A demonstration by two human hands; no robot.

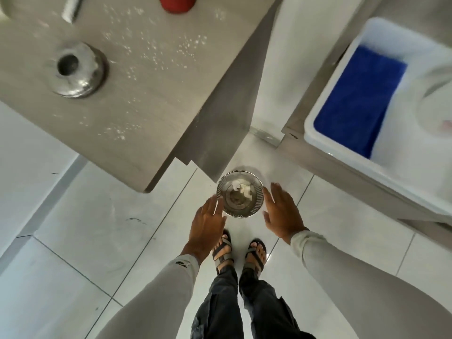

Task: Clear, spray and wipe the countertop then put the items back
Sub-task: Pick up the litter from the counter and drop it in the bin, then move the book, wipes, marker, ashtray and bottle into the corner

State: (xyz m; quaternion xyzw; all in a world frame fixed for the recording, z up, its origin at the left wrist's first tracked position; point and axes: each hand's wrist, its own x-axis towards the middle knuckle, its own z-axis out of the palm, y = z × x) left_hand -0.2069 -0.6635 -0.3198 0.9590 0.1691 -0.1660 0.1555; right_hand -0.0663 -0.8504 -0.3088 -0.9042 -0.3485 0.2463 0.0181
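Counter (137, 99): standing upper left, speckled with white crumbs or powder; a steel pot (77, 69), a red container (176, 3) and a metal bar (71, 8) are sitting on it.
Bin (240, 194): small round metal mesh basket standing on the floor tiles (93, 216) just past the counter corner, white scraps lying inside.
Left hand (208, 222): open, fingers spread, hovering at the bin's left rim; contact unclear.
Right hand (283, 214): open, palm facing in, hanging just beside the right rim, not touching.
Handling: looking light, stiff and thin-walled, smooth metal possibly slippery; gripping both sides of the rim seems best, keeping it level.
Tub (325, 133): white, holding a blue cloth (359, 104), sitting on the right-hand unit.
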